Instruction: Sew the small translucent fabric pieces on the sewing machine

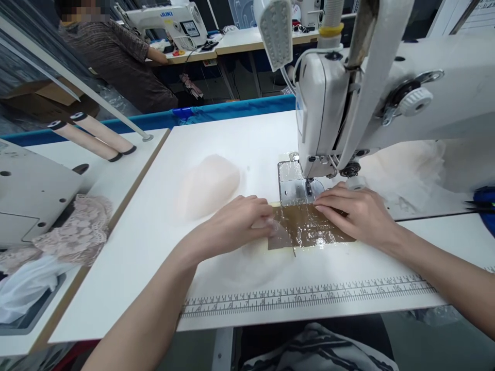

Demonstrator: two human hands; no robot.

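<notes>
A white sewing machine head [323, 108] stands over the white table [150, 226], its presser foot above a metal needle plate [291, 188]. In front of the plate lies brown tape [309, 226] with a shiny clear surface. My left hand [243, 221] is at the tape's left end, its fingers closed on thin sheer fabric. My right hand [351, 211] lies at the tape's right part, fingers stretched out and close together, fingertips beside the presser foot. A pale sheer fabric piece [212, 180] rests behind my left hand.
A printed ruler [309, 297] runs along the front edge. Lace [87, 224] and white cloth [34, 286] lie at the left beside another machine [34, 190]. Sheer fabric [410, 165] lies under the machine arm. A person [116, 62] is at another table behind.
</notes>
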